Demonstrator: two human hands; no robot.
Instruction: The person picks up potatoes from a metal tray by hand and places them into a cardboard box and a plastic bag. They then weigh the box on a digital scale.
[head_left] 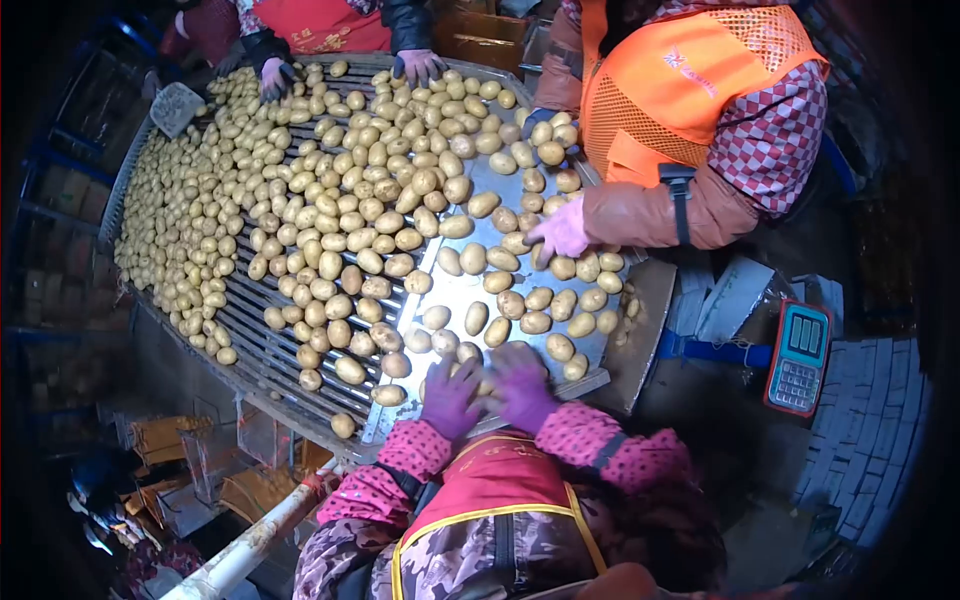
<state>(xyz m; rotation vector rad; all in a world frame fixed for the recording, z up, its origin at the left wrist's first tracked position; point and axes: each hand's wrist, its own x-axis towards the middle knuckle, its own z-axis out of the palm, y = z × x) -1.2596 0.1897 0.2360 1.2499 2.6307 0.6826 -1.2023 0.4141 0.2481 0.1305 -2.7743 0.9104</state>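
Note:
Purple gloves cover both of my hands at the near edge of a metal sorting table (pixel 455 290) spread with potatoes (pixel 385 190). My left hand (pixel 452 398) rests on the sheet-metal part, fingers spread against potatoes just beyond it. Close beside it, my right hand (pixel 522 387) is slightly blurred, its fingers apart and pointing forward over the metal, near potatoes at its fingertips. Neither hand shows a potato in its grasp. Left of the sheet metal, more potatoes lie on dark slatted bars (pixel 285 345).
A co-worker in an orange vest (pixel 650 100) reaches a pink-gloved hand (pixel 562 232) over the table's right side. Across it, another person's gloved hands (pixel 418 66) touch potatoes. A scoop (pixel 176 108) lies far left. A scale display (pixel 798 358) and white pole (pixel 255 540) flank the table.

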